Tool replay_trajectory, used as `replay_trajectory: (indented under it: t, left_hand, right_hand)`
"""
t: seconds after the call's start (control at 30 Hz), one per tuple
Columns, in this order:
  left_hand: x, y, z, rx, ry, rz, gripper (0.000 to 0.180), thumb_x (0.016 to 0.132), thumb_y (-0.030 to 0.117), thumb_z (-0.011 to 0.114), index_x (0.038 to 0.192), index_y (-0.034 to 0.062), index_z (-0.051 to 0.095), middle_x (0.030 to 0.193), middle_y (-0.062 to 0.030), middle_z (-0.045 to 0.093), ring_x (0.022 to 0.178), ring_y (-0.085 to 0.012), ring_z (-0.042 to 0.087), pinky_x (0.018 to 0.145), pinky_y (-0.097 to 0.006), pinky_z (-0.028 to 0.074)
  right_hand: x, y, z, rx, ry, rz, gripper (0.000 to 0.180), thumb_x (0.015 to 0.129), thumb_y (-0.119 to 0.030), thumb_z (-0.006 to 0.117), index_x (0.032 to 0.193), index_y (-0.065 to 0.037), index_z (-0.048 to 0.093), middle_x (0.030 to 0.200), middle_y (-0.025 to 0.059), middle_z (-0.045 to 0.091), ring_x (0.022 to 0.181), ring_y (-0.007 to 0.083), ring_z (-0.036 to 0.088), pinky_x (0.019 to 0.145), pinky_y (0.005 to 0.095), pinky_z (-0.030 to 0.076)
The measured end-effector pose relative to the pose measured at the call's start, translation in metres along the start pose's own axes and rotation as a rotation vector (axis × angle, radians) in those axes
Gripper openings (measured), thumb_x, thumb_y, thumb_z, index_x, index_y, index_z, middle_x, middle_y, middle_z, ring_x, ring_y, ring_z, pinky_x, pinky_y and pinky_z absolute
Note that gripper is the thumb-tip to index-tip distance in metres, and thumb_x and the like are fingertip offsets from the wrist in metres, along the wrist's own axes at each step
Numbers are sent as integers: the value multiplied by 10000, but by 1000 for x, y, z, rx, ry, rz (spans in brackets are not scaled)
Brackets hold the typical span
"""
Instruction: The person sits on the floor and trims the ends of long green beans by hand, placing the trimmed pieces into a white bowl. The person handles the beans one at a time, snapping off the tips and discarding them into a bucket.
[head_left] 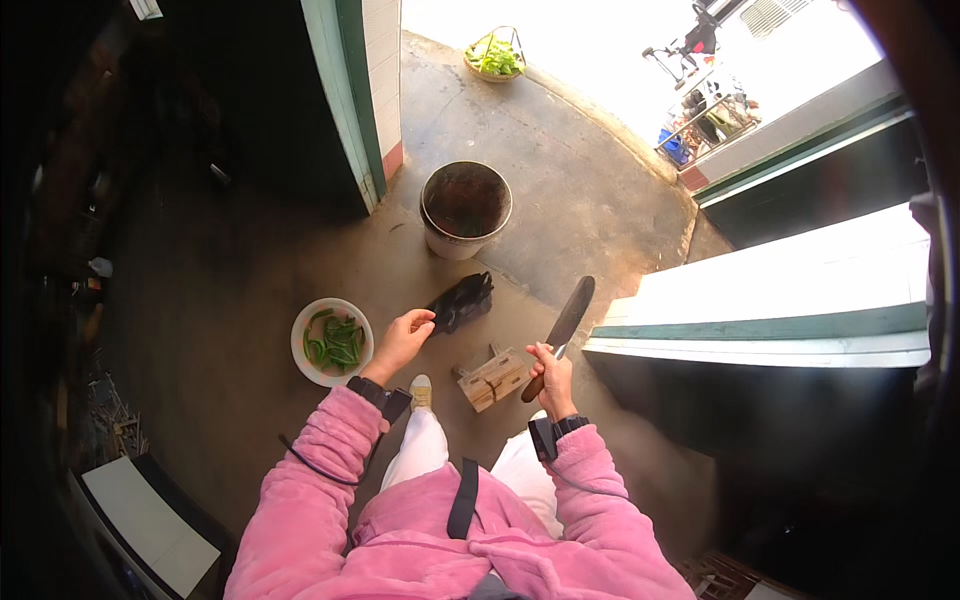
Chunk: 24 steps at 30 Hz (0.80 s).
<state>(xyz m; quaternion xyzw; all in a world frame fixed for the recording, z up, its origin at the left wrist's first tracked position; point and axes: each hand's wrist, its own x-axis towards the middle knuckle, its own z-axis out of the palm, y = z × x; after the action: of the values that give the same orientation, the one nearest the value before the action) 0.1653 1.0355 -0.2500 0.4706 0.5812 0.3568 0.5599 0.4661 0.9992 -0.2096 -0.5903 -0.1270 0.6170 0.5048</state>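
Observation:
My right hand (553, 372) is closed around the handle of a large knife (572, 312). Its long dark blade points up and away to the right. The fingers of my left hand (405, 340) are pinched together at the near end of a crumpled black plastic bag (463, 303). Between my hands and lower down stands a small wooden stool (492, 380). To the left of my left hand, a white bowl (298, 345) on the floor holds green chili peppers (340, 343).
A deep bucket (455, 247) stands on the floor ahead, beyond the bag. Farther off, a basket (490, 76) of leafy greens sits near the bright doorway. A green-edged door frame (352, 110) rises at left, and a white panel with a green strip (770, 322) at right.

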Motion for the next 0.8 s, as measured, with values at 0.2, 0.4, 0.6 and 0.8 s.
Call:
replay_trajectory:
  t: [0.2, 0.4, 0.6, 0.8]
  left_hand:
    - [70, -41, 10, 63, 84, -171, 275, 923, 140, 598, 1157, -2, 622, 1046, -96, 686, 972, -162, 644, 872, -291, 501]
    - [171, -115, 88, 164, 201, -335, 265, 931, 142, 583, 1156, 9, 632, 1055, -112, 697, 990, -178, 660, 876, -299, 506]
    - [284, -248, 184, 292, 223, -444, 276, 929, 113, 531, 1177, 28, 619, 1103, -157, 680, 1037, -276, 654, 895, -350, 510]
    - [370, -431, 236, 460, 273, -370, 331, 903, 58, 429, 1174, 33, 616, 1283, -168, 581, 1184, -342, 539, 1017, -397, 427]
  right_hand:
    - [140, 7, 6, -136, 83, 93, 288, 793, -80, 775, 870, -104, 499, 729, 18, 576, 522, 63, 447, 475, 227, 393]
    - [316, 47, -26, -288, 59, 174, 309, 789, -94, 776, 812, -99, 467, 702, 19, 565, 489, 95, 469, 460, 241, 412]
    - [463, 148, -68, -511, -28, 185, 330, 789, -163, 785, 978, 26, 592, 903, 64, 655, 619, 100, 534, 547, 238, 430]
    - [556, 300, -71, -983, -45, -55, 518, 765, -276, 807, 1064, 80, 578, 929, 143, 674, 845, 234, 621, 766, 345, 491]
